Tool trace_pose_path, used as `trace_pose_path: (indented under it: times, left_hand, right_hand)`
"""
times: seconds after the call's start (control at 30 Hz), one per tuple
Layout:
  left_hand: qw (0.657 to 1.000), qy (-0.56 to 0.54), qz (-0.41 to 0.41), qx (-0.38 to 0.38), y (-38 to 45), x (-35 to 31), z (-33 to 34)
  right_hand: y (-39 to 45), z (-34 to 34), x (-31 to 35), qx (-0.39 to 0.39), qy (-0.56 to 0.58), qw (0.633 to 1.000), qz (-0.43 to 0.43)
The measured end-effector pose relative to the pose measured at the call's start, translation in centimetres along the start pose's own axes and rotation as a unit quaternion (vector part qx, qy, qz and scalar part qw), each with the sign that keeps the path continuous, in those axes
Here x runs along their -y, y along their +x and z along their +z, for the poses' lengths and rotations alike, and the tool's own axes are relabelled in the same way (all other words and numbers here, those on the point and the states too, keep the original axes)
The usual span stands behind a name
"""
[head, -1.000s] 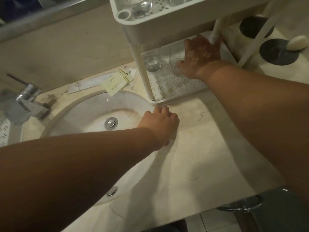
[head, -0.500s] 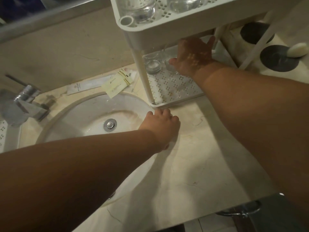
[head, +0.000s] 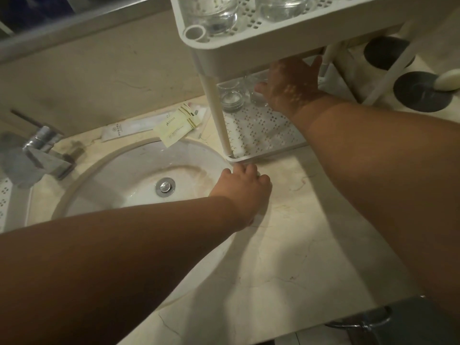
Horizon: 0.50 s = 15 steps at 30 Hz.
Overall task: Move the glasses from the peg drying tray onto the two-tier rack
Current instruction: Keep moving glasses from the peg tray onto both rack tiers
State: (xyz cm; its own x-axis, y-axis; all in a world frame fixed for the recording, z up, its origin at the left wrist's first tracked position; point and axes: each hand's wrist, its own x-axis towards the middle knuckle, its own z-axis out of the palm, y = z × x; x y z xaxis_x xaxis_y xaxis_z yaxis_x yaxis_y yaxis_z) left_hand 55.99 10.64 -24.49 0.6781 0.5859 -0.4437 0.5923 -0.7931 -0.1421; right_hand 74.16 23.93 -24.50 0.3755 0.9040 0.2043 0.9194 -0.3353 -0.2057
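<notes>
The white two-tier rack (head: 251,57) stands on the counter right of the sink. Two clear glasses (head: 216,13) sit on its upper tier. On the perforated lower tier (head: 261,135) one clear glass (head: 232,98) stands at the back. My right hand (head: 288,85) reaches under the upper tier and grips a second clear glass (head: 257,98) right beside the first one. My left hand (head: 242,190) rests on the counter with curled fingers touching the rack's front corner. A sliver of the white perforated peg tray (head: 3,192) shows at the far left edge.
A round white sink (head: 119,180) with a metal drain lies left of the rack, a chrome tap (head: 37,150) behind it. Toiletry sachets (head: 174,125) lie at the sink's back rim. Two dark round holders (head: 420,93) and a soap bar sit at far right.
My right hand has pushed the held glass deeper along the lower tier, up to the standing glass. The view has moved closer and lower. My left hand has stayed by the rack corner.
</notes>
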Motion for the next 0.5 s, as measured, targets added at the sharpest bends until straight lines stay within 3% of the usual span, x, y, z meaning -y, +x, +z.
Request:
trace_pose_path:
  times: [0.27, 0.5]
  left_hand:
    - [1.0, -0.007, 0.003, -0.004, 0.0, 0.1, 0.1]
    - [1.0, -0.023, -0.002, -0.009, -0.2, 0.4, 0.3]
  right_hand:
    - [0.6, 0.1, 0.8, 0.005, -0.012, 1.0, 0.028]
    - [-1.9, -2.6, -0.9, 0.028, -0.024, 0.998, -0.048]
